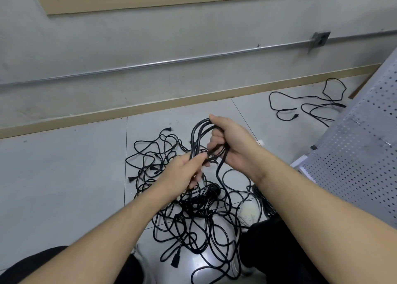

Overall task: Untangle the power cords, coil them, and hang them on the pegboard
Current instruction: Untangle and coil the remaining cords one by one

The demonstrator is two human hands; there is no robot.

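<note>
My right hand [229,141] grips a bundle of black cord loops [200,133], with the fingers curled around it, above the floor [64,176]. My left hand [184,172] pinches the strands just below the loops, so both hands are close together on the same coiled cord. Under them, on the floor tiles, lies the big tangle of black power cords [193,208], between my knees. One more cord [307,105] lies loose near the wall, well apart from the tangle. The grey pegboard [361,146] leans at my right side.
</note>
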